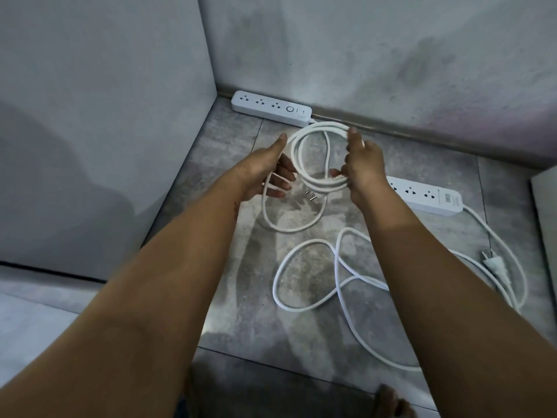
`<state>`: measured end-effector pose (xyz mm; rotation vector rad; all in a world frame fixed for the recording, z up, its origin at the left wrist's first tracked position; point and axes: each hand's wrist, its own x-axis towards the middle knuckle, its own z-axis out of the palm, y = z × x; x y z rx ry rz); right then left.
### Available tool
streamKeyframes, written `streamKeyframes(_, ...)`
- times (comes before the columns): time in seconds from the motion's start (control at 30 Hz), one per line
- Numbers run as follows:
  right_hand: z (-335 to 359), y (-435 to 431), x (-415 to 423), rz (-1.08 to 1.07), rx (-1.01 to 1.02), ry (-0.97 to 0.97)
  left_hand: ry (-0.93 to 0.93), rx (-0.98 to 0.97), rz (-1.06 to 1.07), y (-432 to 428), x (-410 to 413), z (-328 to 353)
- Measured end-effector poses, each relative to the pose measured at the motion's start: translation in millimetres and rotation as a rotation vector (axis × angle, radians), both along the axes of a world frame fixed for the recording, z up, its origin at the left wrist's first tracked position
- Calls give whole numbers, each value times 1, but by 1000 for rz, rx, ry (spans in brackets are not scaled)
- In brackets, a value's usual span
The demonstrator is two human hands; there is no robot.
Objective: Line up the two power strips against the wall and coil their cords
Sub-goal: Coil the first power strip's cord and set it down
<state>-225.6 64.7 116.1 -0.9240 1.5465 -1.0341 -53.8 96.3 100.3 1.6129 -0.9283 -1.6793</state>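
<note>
A side wall (105, 116) and a back wall (361, 55) are closing the corner, and the first power strip (271, 108) is lying along the back wall's foot, leaving bare skirting to its right. The coiled cord (316, 155), held between the left hand (265, 173) and right hand (361, 167), is hanging in front of that strip's right end. The second power strip (428, 196), its loose cord (337, 267) and plug (494, 262) are sprawling over the right floor (241, 297), leaving bare tiles on the left.
</note>
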Motion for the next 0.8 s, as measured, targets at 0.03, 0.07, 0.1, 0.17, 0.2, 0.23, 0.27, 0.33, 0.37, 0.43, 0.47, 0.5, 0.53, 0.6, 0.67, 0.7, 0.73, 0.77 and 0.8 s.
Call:
streamKeyframes(0.03,-1,-3,-2,-36,4,-28,45,9,1,1,-1,-2)
streamKeyframes(0.07,-3,-6,-2,-60,7,-55,93,7,19,1,-3,-3)
streamKeyframes(0.1,-5,-7,-2,-78,16,-88,131,1,56,0,-5,-3)
streamKeyframes(0.17,-8,-6,2,-91,43,-155,156,-17,138,-5,-8,-1)
streamKeyframes(0.2,-9,-4,4,-90,53,-182,148,-30,164,-8,-10,0)
streamKeyframes(0.23,-11,-2,7,-87,57,-215,145,-39,182,-11,-11,1)
streamKeyframes(0.27,-11,1,10,-87,59,-250,160,-41,205,-12,-12,3)
streamKeyframes(0.33,-12,6,15,-97,64,-317,244,-30,276,-14,-16,6)
streamKeyframes(0.37,-12,8,17,-97,69,-346,295,-21,310,-15,-19,7)
streamKeyframes(0.43,-10,11,19,-78,84,-405,366,-5,364,-16,-23,10)
streamKeyframes(0.47,-9,12,19,-62,91,-433,375,-1,383,-17,-24,11)
streamKeyframes(0.5,-8,12,18,-40,98,-446,362,-5,384,-18,-24,10)
streamKeyframes(0.53,-6,12,17,-14,107,-426,329,-13,365,-19,-23,10)
streamKeyframes(0.6,-2,11,14,40,118,-326,249,-32,279,-18,-20,11)
streamKeyframes(0.67,1,8,8,86,123,-209,206,-41,166,-16,-18,12)
streamKeyframes(0.7,2,7,6,113,131,-151,196,-41,117,-15,-18,12)
streamKeyframes(0.73,3,5,3,146,142,-102,186,-42,89,-14,-18,12)
streamKeyframes(0.77,3,4,1,174,150,-74,179,-41,84,-14,-19,12)
streamKeyframes(0.8,3,3,0,185,146,-65,173,-43,98,-14,-19,12)
